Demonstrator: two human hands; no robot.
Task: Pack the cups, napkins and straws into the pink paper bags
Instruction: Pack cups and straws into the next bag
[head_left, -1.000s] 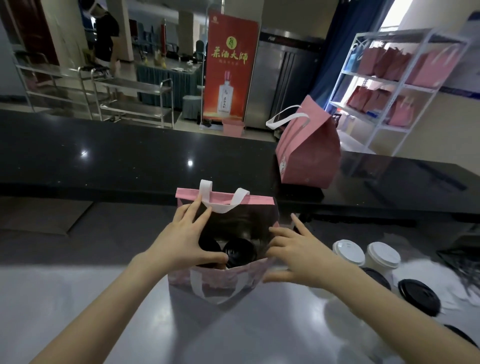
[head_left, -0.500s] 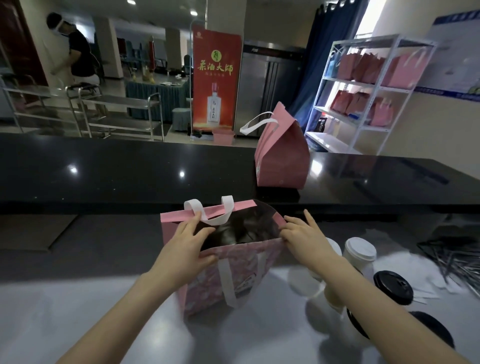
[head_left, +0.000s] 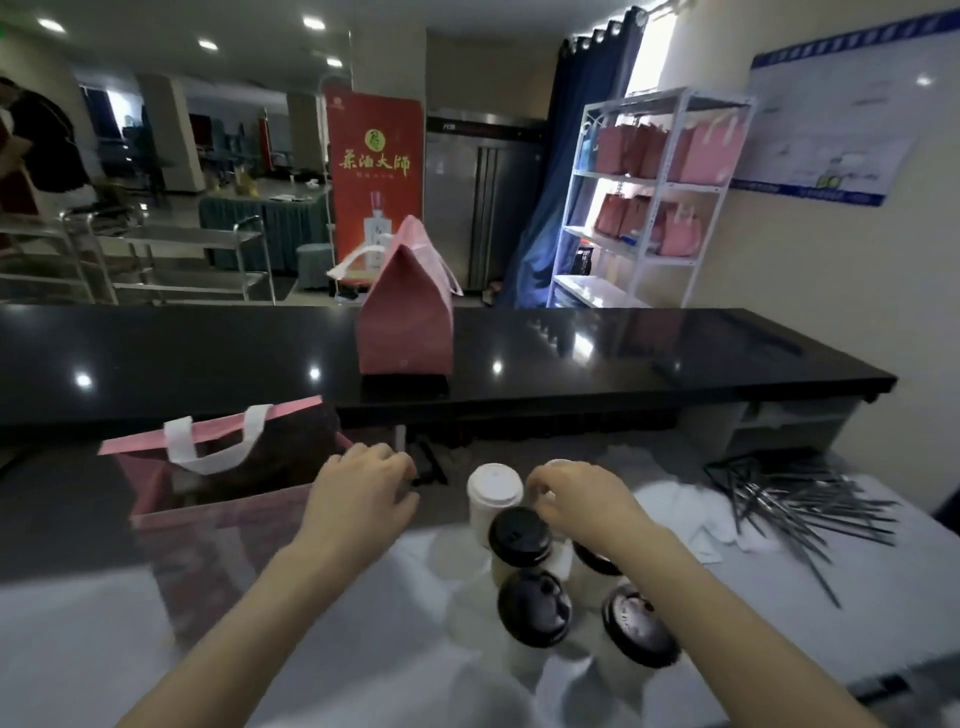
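An open pink paper bag (head_left: 218, 499) with white handles stands on the grey worktop at the left. My left hand (head_left: 358, 493) sits at the bag's near right corner with its fingers curled; whether it holds the rim is hidden. My right hand (head_left: 576, 499) curls over the top of a white-lidded cup (head_left: 558, 462) at the back of the cup group. Beside it stand another white-lidded cup (head_left: 493, 488) and three black-lidded cups (head_left: 519, 535), (head_left: 535, 608), (head_left: 641, 631). White napkins (head_left: 685, 514) and a pile of dark straws (head_left: 795, 504) lie to the right.
A closed pink bag (head_left: 405, 322) stands on the raised black counter (head_left: 623, 353) behind the worktop. A white shelf (head_left: 660, 182) at the back right holds several more pink bags. A person stands far off at the left edge.
My head turned right, so the bag now sits at the left. My right hand left the bag's right edge and reached onto a white-lidded cup. My left hand slid to the bag's right corner.
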